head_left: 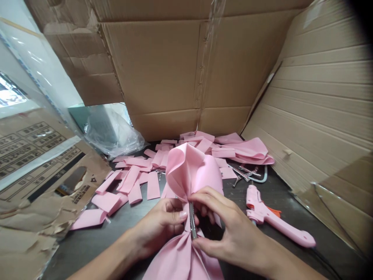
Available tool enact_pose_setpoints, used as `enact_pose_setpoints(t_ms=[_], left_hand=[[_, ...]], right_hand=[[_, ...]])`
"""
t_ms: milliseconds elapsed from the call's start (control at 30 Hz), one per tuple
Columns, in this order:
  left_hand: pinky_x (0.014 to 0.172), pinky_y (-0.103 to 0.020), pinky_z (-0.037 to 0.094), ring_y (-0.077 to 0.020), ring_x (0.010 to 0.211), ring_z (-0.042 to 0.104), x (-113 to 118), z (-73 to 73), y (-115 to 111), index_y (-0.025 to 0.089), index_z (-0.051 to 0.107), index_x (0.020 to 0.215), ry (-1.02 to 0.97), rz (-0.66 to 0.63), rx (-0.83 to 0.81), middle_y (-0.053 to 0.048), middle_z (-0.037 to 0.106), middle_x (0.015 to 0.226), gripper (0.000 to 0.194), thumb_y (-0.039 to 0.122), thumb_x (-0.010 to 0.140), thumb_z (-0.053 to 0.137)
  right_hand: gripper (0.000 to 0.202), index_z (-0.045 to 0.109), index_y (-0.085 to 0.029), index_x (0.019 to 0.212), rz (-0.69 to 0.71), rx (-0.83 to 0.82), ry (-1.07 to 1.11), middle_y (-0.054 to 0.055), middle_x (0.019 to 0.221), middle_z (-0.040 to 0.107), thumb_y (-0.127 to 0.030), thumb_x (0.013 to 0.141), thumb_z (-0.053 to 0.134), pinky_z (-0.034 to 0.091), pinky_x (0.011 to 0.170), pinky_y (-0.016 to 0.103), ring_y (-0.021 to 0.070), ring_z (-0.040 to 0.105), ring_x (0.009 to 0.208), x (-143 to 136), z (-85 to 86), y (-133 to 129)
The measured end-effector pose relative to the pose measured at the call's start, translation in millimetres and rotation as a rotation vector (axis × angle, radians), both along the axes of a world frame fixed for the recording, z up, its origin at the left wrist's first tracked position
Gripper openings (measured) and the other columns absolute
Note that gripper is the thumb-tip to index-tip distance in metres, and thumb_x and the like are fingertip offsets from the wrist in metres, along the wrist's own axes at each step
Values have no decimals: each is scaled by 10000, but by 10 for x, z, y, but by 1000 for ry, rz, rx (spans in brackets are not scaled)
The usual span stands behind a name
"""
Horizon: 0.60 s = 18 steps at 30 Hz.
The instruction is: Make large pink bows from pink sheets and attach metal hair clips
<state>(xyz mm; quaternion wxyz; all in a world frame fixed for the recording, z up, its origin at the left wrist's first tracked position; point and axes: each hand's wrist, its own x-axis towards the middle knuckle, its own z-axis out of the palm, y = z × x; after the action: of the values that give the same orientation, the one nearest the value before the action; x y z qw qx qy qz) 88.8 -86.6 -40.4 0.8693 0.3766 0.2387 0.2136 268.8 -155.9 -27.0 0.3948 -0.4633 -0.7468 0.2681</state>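
A pink fabric bow (186, 167) stands gathered at its middle, its loops above and its lower part fanning toward me. My left hand (163, 221) pinches the gathered middle from the left, thumb pressed on the fabric. From the right, my right hand (230, 225) grips a silver metal hair clip (192, 219) between thumb and fingers. The clip lies lengthwise along the bow's gathered centre, touching it. Some fingers of both hands are hidden behind the fabric.
Many pink fabric strips (131, 179) lie scattered on the dark table behind and left. Pink folded fabric (247, 149) and more metal clips (244, 174) are at back right. A pink glue gun (271, 217) rests at right. Cardboard walls (163, 66) surround the table; a plastic bag (113, 132) sits back left.
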Motion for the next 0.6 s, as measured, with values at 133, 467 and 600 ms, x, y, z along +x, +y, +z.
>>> enact_pose_setpoints(t_ms=[133, 467, 600], left_hand=[[732, -246, 495, -146, 737, 639, 10, -1, -4, 44, 704, 952, 14, 3, 20, -115, 678, 831, 195, 120, 774, 681], [732, -254, 467, -162, 750, 613, 46, -43, -44, 39, 710, 880, 19, 13, 6, -121, 659, 798, 171, 179, 799, 654], [751, -265, 463, -168, 768, 612, 45, -78, -54, 45, 711, 924, -4, -3, -2, -129, 661, 804, 184, 165, 816, 626]], right_hand=[[598, 509, -214, 1211, 23, 2, 22, 11, 982, 544, -36, 669, 690, 473, 743, 243, 139, 531, 822, -12, -12, 6], [565, 506, -216, 1209, 8, 19, -43, 14, 956, 552, -11, 700, 642, 455, 726, 272, 154, 542, 838, -30, -58, -15], [485, 536, -205, 1104, -6, 3, -71, 11, 926, 559, 1, 680, 648, 443, 715, 280, 167, 544, 844, -32, -72, -23]])
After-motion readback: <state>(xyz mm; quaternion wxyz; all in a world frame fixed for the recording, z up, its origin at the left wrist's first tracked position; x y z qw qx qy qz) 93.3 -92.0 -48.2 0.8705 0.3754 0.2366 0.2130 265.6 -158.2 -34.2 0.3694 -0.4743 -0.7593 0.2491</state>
